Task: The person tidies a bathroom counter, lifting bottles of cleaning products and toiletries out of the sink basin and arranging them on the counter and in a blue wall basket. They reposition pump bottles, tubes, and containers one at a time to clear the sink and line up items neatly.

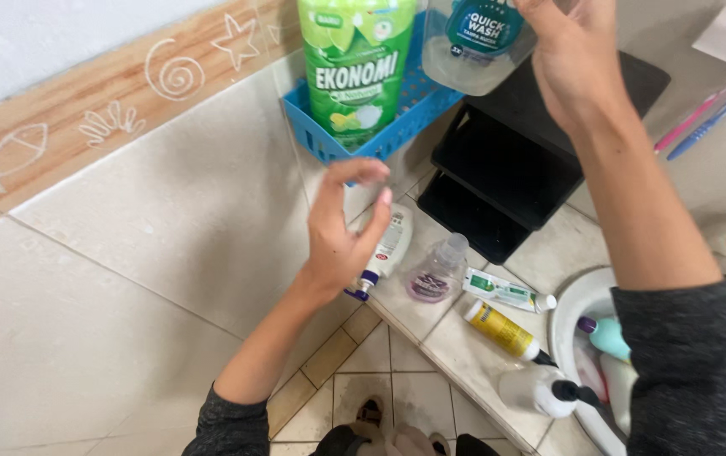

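A green pouch (354, 67) stands in the blue basket (397, 118); right hand (570, 59) grips a clear pouch (473, 46) beside it; left hand (346, 228) hovers below, fingers apart, holding nothing.

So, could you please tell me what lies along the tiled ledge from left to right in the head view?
White tube → small clear bottle → green-and-white tube → yellow bottle → white bottle with black cap.

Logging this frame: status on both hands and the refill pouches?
Right hand grip on clear pouch, above blue basket. Left hand open, empty, below basket. Green pouch already in basket. Bottles, tubes on ledge.
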The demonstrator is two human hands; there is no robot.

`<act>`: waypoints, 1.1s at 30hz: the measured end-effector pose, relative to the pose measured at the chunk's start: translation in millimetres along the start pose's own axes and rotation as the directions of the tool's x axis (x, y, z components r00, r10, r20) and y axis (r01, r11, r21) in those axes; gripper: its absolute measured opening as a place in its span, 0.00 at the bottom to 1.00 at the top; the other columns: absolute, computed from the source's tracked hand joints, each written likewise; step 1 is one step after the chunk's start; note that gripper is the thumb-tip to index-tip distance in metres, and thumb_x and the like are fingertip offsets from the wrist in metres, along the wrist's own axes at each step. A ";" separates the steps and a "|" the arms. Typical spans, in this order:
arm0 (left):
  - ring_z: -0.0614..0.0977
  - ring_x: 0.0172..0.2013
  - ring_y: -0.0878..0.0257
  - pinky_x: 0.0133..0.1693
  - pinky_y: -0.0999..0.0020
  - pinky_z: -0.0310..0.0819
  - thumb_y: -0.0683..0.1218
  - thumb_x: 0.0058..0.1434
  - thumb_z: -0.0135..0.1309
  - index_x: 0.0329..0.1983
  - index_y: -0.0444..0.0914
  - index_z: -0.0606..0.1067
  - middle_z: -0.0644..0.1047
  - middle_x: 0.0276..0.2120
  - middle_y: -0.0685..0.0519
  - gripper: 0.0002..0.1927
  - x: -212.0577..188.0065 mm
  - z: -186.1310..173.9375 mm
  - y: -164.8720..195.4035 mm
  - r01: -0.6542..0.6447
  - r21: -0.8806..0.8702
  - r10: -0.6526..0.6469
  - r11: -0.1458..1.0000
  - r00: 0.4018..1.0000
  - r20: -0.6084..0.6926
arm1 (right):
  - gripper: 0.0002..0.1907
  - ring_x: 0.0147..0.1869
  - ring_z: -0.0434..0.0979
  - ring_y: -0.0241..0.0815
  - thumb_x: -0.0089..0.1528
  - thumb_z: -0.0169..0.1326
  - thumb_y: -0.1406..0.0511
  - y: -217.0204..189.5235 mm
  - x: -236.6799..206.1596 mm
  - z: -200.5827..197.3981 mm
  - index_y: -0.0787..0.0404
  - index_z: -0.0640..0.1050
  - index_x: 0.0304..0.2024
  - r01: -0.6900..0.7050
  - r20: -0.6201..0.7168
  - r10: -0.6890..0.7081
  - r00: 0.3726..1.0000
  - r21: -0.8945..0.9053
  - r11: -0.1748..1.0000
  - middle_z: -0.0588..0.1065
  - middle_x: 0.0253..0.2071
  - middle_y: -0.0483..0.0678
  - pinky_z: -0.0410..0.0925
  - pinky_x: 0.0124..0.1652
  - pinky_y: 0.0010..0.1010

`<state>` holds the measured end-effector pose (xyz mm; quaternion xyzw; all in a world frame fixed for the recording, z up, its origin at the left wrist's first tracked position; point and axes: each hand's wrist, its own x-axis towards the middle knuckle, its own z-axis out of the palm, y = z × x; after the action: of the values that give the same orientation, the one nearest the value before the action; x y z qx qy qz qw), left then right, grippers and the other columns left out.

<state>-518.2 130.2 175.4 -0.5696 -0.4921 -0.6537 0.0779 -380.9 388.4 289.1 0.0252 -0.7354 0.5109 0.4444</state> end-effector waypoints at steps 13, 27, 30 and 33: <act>0.63 0.71 0.44 0.73 0.49 0.53 0.43 0.64 0.64 0.75 0.37 0.55 0.61 0.71 0.42 0.41 66.0 -10.3 -23.3 -0.006 0.467 0.086 0.884 0.985 -0.149 | 0.23 0.78 0.67 0.47 0.73 0.56 0.71 56.7 42.4 31.4 0.62 0.66 0.69 -0.025 0.136 0.015 0.991 0.071 0.997 0.69 0.70 0.51 0.62 0.77 0.42; 0.73 0.64 0.51 0.61 0.51 0.60 0.43 0.59 0.65 0.76 0.37 0.52 0.67 0.67 0.43 0.46 63.7 -14.1 -43.3 0.157 0.401 -0.125 0.902 0.987 -0.104 | 0.28 0.75 0.67 0.50 0.67 0.49 0.73 44.7 36.5 34.2 0.60 0.58 0.68 -0.319 0.317 0.351 0.881 -0.150 0.936 0.66 0.71 0.56 0.62 0.69 0.41; 0.72 0.65 0.51 0.61 0.51 0.59 0.43 0.60 0.65 0.76 0.38 0.52 0.68 0.66 0.44 0.46 65.7 -14.1 -41.9 0.152 0.405 -0.122 0.901 0.988 -0.099 | 0.30 0.76 0.66 0.51 0.68 0.51 0.72 44.5 32.7 32.7 0.61 0.58 0.71 -0.317 0.265 0.382 0.885 -0.257 0.913 0.65 0.72 0.58 0.61 0.68 0.42; 0.72 0.66 0.49 0.63 0.51 0.58 0.42 0.61 0.64 0.76 0.37 0.53 0.68 0.65 0.44 0.45 64.5 -15.6 -40.5 0.117 0.415 -0.083 0.902 0.992 -0.099 | 0.36 0.75 0.67 0.55 0.65 0.53 0.71 45.4 30.1 35.6 0.60 0.56 0.73 -0.279 0.184 0.390 0.902 -0.440 0.854 0.66 0.72 0.60 0.60 0.67 0.43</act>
<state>-577.3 168.8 208.0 -0.4872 -0.6463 -0.5576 0.1845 -443.8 395.1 273.5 -0.1280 -0.8704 0.4101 0.2406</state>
